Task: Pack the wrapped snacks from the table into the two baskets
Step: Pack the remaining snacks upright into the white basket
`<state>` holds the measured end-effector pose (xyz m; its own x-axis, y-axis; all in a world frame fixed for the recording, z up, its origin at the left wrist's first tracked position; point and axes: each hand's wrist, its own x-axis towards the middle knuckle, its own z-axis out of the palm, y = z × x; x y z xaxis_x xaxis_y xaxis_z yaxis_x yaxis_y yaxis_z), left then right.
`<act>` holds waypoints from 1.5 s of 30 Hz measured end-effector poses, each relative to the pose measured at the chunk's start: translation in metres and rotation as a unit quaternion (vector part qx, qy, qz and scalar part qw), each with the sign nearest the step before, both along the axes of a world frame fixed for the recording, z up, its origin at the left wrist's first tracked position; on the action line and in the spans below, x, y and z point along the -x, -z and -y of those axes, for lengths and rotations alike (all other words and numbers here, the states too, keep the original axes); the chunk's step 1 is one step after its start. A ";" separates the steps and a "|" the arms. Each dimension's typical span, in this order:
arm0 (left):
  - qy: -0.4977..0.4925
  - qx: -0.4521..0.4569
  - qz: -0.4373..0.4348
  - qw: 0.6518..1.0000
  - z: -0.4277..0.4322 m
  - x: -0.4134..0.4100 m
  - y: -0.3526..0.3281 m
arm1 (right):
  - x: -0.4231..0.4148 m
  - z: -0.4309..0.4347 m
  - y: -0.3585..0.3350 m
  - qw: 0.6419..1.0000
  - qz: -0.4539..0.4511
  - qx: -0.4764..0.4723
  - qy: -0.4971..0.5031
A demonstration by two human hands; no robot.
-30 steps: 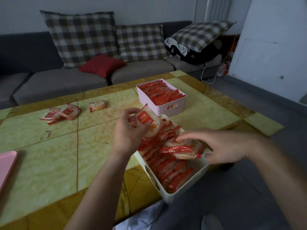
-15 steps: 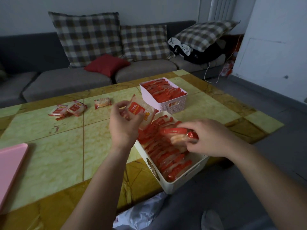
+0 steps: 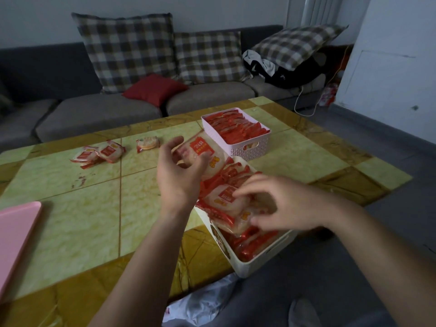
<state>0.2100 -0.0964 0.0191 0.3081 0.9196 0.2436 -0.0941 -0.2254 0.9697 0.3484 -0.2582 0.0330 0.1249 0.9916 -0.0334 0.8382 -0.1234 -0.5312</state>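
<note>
Background: a grey sofa [image 3: 94, 109] with plaid cushions [image 3: 127, 48] and a red cushion [image 3: 153, 89] spans the upper part of the frame. Below it, a low table [image 3: 70, 208] tiled in green and yellow fills the centre. The pink basket [image 3: 245, 149] stands at upper centre-right on the table, packed with red wrapped snacks set on edge. The white basket [image 3: 259, 263] stands just below it at the near table edge, also loaded with snacks. The left hand [image 3: 179, 178] is raised at frame centre, thumb lifted, fingers curled round a held packet [image 3: 200, 149] positioned above the far end of the white basket. The right hand [image 3: 290, 206] is over the middle of the white basket, fingers spread, fingertips resting on a top packet [image 3: 221, 197] that lies flat across the packed rows. Motion blur prevents confirmation of whether this packet is gripped. A loose pile [image 3: 99, 154] of snacks lies on the table at centre-left, and a single snack [image 3: 148, 143] lies just to its right, apart from it. A flat pink object [image 3: 16, 232] sits at the left edge of the frame.
</note>
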 end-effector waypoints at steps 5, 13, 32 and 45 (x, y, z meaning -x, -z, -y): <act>0.119 0.005 -0.021 0.993 0.022 -0.011 -0.006 | -0.023 -0.009 -0.005 0.933 -0.195 -0.242 0.180; 0.186 -0.019 -0.088 0.978 0.024 -0.030 -0.013 | -0.052 -0.018 0.009 0.879 -0.359 -0.252 0.187; 0.354 -0.422 -0.737 0.392 0.054 -0.135 0.023 | -0.090 0.011 0.019 0.787 -0.356 -0.288 0.414; 0.294 -0.434 -0.662 0.536 0.040 -0.114 0.017 | -0.086 0.011 0.015 0.765 -0.397 -0.306 0.405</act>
<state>0.3241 -0.1367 0.0026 0.9138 0.2854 -0.2890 0.2437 -0.9545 -0.1717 0.4348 -0.2695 0.0184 0.8874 0.4604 0.0229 0.0030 0.0439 -0.9990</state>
